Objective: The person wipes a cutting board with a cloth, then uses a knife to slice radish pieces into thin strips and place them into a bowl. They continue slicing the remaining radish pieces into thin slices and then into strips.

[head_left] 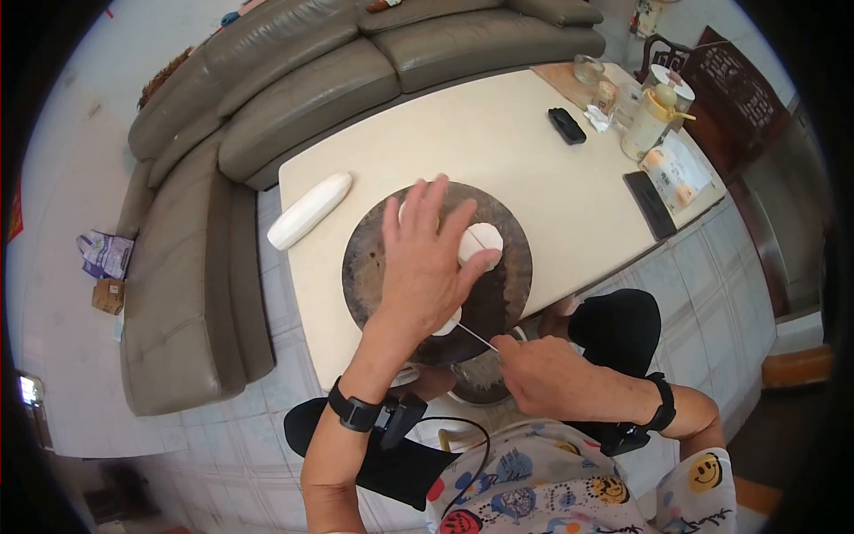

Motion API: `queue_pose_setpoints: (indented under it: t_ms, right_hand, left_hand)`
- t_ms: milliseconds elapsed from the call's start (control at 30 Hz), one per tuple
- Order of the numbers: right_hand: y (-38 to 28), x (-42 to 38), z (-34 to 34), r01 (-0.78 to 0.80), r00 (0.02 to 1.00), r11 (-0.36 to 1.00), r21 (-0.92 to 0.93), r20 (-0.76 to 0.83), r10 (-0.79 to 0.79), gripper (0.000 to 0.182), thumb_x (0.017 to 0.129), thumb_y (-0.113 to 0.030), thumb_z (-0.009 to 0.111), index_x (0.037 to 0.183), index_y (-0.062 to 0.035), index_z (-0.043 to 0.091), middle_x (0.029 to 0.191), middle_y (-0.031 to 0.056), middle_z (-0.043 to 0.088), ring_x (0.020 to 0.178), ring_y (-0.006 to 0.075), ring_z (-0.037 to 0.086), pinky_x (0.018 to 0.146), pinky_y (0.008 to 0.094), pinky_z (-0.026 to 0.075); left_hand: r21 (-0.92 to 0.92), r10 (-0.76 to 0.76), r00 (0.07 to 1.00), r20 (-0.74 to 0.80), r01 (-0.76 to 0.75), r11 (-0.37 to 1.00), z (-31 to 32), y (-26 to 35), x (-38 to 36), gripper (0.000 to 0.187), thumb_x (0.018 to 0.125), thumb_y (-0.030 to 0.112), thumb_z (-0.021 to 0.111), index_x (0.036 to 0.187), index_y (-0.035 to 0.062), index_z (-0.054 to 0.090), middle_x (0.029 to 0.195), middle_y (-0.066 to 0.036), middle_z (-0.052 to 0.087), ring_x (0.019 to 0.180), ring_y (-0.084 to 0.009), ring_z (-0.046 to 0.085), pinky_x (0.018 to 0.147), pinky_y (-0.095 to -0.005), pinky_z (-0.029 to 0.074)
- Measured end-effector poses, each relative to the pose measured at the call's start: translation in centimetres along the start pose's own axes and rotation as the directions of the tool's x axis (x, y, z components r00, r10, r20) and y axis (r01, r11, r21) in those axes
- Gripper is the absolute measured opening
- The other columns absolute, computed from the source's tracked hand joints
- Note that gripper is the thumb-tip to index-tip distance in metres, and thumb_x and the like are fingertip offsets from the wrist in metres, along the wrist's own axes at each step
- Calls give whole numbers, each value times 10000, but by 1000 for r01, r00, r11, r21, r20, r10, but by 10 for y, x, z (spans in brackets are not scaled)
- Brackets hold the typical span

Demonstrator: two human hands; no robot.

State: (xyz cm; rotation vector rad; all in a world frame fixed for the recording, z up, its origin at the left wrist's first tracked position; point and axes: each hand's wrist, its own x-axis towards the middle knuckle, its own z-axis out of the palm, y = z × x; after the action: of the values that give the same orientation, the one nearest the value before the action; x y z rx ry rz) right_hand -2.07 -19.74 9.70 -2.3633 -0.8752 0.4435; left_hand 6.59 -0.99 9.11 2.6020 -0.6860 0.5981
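Cream table [534, 169], dark round board [374, 267], white radish [480, 242] under the knife [478, 337].
Left hand [425, 262] lies flat, fingers spread, pressing the radish mid-board; right hand [543, 374] is closed round the knife at the near edge. The radish looks firm, wet, likely slippery; hold it from above. The board overhangs the edge; open room lies beyond.

Your cream table [498, 142] carries a round dark board [374, 258], 1 white radish [310, 210], and a black phone [567, 125].

sofa [294, 89] | whole radish [310, 210] | black case [567, 125] | tablet [649, 205] | jug [648, 126]
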Motion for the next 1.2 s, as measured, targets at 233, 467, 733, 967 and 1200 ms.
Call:
queue_pose_setpoints:
  t_ms: [233, 467, 733, 967, 1200]
  right_hand:
    - [-5, 2, -3, -68, 991, 998, 6, 113, 67, 218, 777, -21, 574, 922, 61, 432, 649, 218, 595, 581, 401, 627, 505, 452, 482]
    - [-3, 4, -10, -133, 972, 991, 16, 197, 127, 263, 761, -19, 580, 962, 64, 431, 672, 215, 603, 614, 396, 648, 523, 442, 500]
    - [5, 5, 38, -101, 968, 973, -206, 204, 144, 391, 716, -39, 621, 1032, 97, 435, 831, 246, 617, 675, 383, 664, 541, 430, 523]
    - [21, 26, 24, -173, 978, 982, -70, 108, 180, 277, 806, -62, 577, 1022, 82, 480, 755, 249, 616, 690, 396, 646, 609, 469, 511]
    - [67, 32, -4, -249, 968, 859, 448, 86, 236, 183, 899, -105, 512, 999, 43, 547, 681, 249, 577, 682, 443, 582, 606, 484, 429]
  left_hand:
    - [17, -50, 983, 179, 48, 999, 5, -3, -1, 523, 928, 459, 560, 1270, 64, 569, 1424, -233, 408, 1343, -418, 342, 1109, -508, 253]
    - [-40, -52, 969, 240, 63, 997, 13, -5, 2, 545, 927, 474, 552, 1267, 48, 574, 1418, -228, 419, 1336, -416, 352, 1106, -503, 258]
    - [-8, -130, 963, 235, 136, 991, 30, -13, -42, 535, 911, 450, 581, 1251, 37, 576, 1400, -222, 428, 1311, -414, 374, 1096, -563, 248]
    - [-416, -243, 949, -201, 141, 898, 31, -40, -44, 380, 861, 122, 655, 1221, 19, 591, 1344, -214, 499, 1228, -389, 482, 1045, -439, 372]
    - [-296, -429, 899, -87, 388, 873, 29, -19, -101, 841, 739, 257, 807, 1413, 8, 370, 1383, -256, 448, 1295, -414, 415, 1085, -461, 312]
